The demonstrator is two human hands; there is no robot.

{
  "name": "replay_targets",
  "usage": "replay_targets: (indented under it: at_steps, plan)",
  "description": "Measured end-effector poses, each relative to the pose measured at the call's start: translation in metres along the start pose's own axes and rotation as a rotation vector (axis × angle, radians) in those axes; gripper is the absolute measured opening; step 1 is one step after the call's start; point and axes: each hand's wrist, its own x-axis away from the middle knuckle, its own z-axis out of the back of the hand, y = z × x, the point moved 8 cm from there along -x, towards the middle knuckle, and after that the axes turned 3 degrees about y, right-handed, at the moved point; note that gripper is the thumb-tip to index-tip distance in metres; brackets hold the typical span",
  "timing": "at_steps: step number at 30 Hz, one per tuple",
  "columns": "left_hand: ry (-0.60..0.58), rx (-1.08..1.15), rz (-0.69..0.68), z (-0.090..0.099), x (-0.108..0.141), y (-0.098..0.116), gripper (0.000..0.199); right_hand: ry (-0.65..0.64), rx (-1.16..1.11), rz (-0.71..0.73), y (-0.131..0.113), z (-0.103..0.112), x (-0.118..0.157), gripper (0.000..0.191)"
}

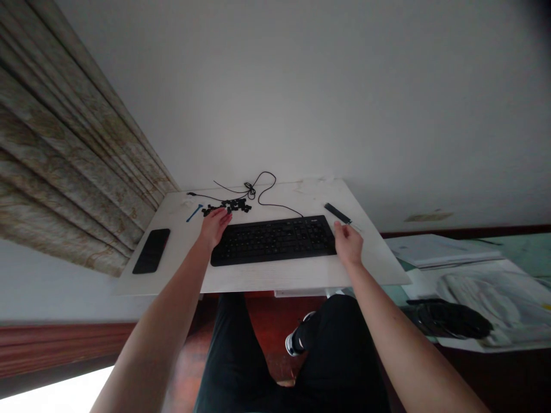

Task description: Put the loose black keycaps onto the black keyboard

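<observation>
A black keyboard (275,238) lies flat on the white table, and several of its key positions look bare, though the detail is dim. Behind its left end is a loose pile of small black keycaps (235,205). My left hand (215,226) reaches over the near side of this pile with fingers stretched and slightly apart. Beside the keyboard's right edge, my right hand (349,244) is closed, thumb and fingers curled together; what they hold, if anything, cannot be made out. Just beyond those fingertips rests a slim black bar (337,213).
A blue tool (194,213) lies left of the keycaps. A black phone (151,250) is near the table's left edge. The keyboard's cable (267,194) loops along the back by the wall. Papers and a black bag-like item (450,318) sit on a lower surface at right.
</observation>
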Motion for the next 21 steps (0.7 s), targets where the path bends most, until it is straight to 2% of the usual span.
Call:
replay_targets:
  at_steps: [4, 6, 10, 15, 21]
  plan:
    - [-0.078, 0.692, 0.257, -0.02, 0.039, -0.011, 0.008, -0.001, -0.006, -0.005, 0.001, 0.0, 0.0, 0.049]
    - [-0.105, 0.859, 0.33, -0.028, 0.059, -0.011, 0.011, -0.004, 0.001, -0.008, 0.002, 0.0, 0.0, 0.048]
    - [-0.143, 0.954, 0.381, -0.035, 0.088, -0.005, 0.012, -0.001, 0.007, -0.012, 0.003, -0.001, 0.0, 0.048]
    - [-0.181, 0.978, 0.397, -0.037, 0.11, -0.002, 0.012, 0.023, -0.028, -0.016, 0.005, 0.0, 0.001, 0.049]
    - [-0.143, 0.991, 0.396, -0.033, 0.13, -0.007, 0.011, 0.026, -0.178, -0.097, 0.02, 0.004, -0.003, 0.051]
